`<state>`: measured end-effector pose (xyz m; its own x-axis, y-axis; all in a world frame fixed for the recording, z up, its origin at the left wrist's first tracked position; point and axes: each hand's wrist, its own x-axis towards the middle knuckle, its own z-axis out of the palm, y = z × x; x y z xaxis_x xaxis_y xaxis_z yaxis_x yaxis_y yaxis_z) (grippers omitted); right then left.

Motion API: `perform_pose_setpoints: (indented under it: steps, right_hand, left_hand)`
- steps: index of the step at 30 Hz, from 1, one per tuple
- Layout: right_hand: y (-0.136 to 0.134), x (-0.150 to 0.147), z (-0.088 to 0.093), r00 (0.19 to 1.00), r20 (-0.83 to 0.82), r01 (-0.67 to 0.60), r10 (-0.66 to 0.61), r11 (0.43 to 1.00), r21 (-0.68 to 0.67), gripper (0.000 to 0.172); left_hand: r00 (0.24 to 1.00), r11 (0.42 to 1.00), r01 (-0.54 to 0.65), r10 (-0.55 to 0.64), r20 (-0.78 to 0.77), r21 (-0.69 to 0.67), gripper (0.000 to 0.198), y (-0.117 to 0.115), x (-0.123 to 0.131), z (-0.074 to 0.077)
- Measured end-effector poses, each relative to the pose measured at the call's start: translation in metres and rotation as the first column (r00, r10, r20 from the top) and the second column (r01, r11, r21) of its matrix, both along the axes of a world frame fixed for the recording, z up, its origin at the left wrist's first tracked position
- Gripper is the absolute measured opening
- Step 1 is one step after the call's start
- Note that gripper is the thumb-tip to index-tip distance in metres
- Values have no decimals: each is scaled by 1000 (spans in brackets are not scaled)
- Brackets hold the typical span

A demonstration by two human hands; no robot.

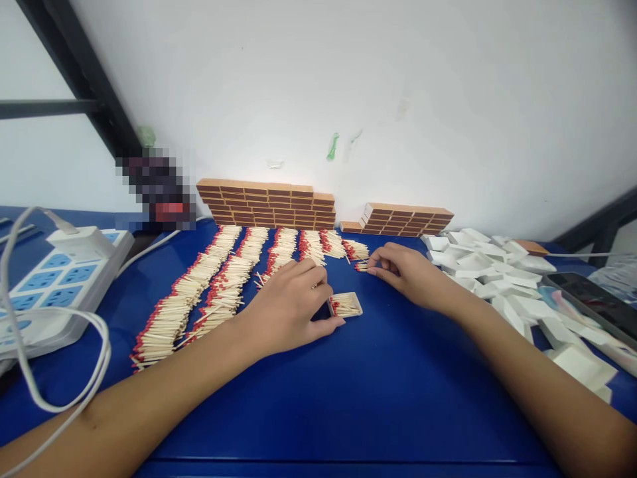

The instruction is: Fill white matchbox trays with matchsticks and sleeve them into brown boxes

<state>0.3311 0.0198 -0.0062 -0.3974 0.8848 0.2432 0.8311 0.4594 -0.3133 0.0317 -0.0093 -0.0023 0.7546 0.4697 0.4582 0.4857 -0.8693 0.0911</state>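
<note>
My left hand is closed around the left end of a small white matchbox tray, thumb along its front side and index finger at its back corner. Red-tipped matches lie inside the tray. Farther right, my right hand pinches a few matches between thumb and fingertips, low over the table. Just behind those fingertips sits a short row of matches. Several longer rows of matches spread out to the left, heads mostly facing left; my left hand and forearm hide part of them.
Matchbox sleeves are stacked along the wall, a larger stack at left and a smaller one at right. White empty trays pile up at right beside a phone. A power strip with a looping white cable stands left on the blue table.
</note>
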Motion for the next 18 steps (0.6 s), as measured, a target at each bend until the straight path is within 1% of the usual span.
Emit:
perform_pose_setpoints:
  steps: [4, 8, 10, 14, 18]
  right_hand:
    - [0, 1, -1, 1000, -7, 14, -14, 1000, 13, 15]
    - [0, 0, 0, 1000, -3, 14, -14, 999, -36, 19]
    - [-3, -3, 2, 1000, -26, -3, 2, 999, -34, 19]
    - [-20, -22, 11, 991, -105, -87, 83, 995, -37, 23]
    - [-42, -47, 15, 978, -151, -166, 147, 978, -125, 22]
  left_hand:
    - [1000, 1000, -4, 4, -3, -8, 30, 0, 0, 0]
    - [1000, 1000, 1, -2, -3, -8, 31, 0, 0, -1]
    - [1000, 1000, 2, -2, -1, -6, 31, 1, 0, -2]
    - [1000, 1000, -6, 6, 11, -6, 30, 1, 0, -2]
    - [1000, 1000, -13, 13, 18, 3, 30, 1, 0, -2]
